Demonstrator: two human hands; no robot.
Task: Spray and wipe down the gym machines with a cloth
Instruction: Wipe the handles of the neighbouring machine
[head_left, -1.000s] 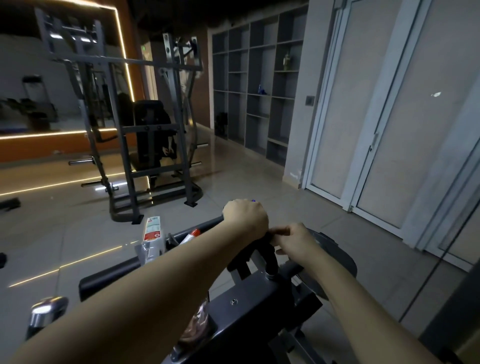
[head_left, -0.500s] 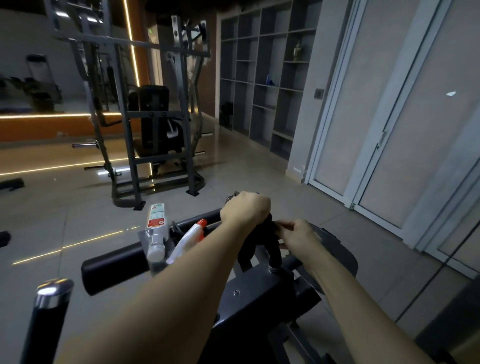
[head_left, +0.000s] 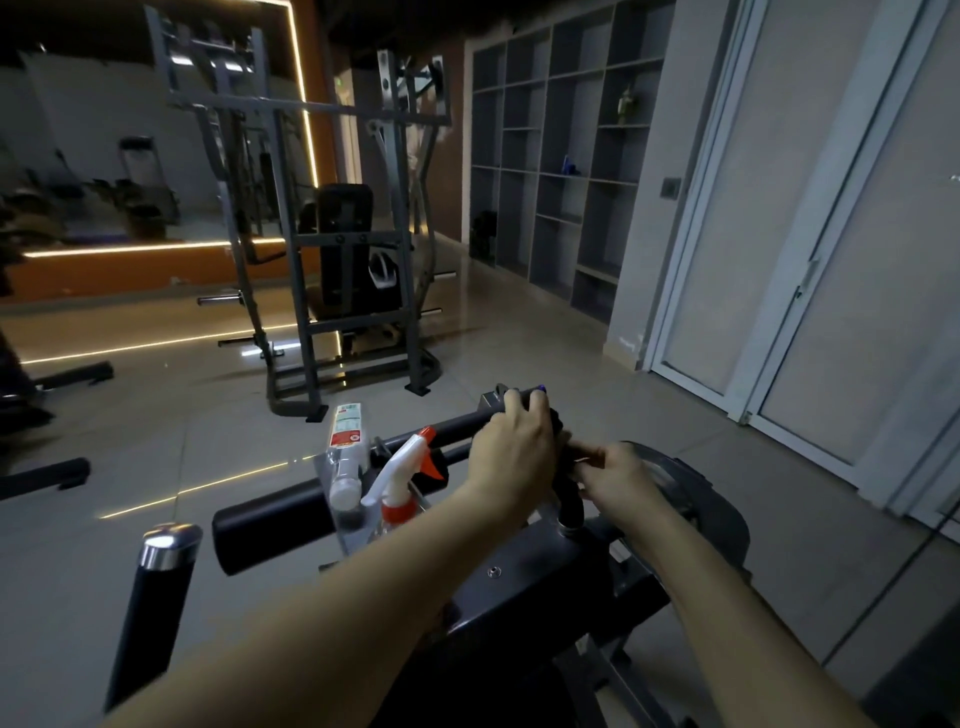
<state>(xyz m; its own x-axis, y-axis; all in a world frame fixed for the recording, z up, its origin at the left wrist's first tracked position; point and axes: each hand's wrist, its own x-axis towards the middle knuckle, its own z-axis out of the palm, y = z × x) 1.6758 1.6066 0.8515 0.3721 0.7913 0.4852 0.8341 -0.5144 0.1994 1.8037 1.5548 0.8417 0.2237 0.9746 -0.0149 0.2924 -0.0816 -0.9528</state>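
Note:
My left hand (head_left: 514, 452) is closed over the top of a black upright handle (head_left: 567, 500) on the gym machine (head_left: 524, 587) in front of me. A dark wad that looks like a cloth (head_left: 556, 422) shows under its fingers. My right hand (head_left: 621, 480) is just right of it, fingertips pinched against the handle's upper part. A spray bottle (head_left: 402, 475) with a white and orange trigger stands in a holder left of my left forearm. A clear bottle with a red label (head_left: 347, 452) is beside it.
A black padded roller (head_left: 270, 530) and a chrome-capped post (head_left: 156, 577) stick out at the lower left. A grey rack machine (head_left: 332, 270) stands farther back on the tiled floor. Open shelves (head_left: 561, 156) and sliding doors (head_left: 810, 249) line the right side.
The view has pulled back and tilted, so both bottles and the roller show fully. Both hands have stayed at the handle, the left shifting slightly over its top.

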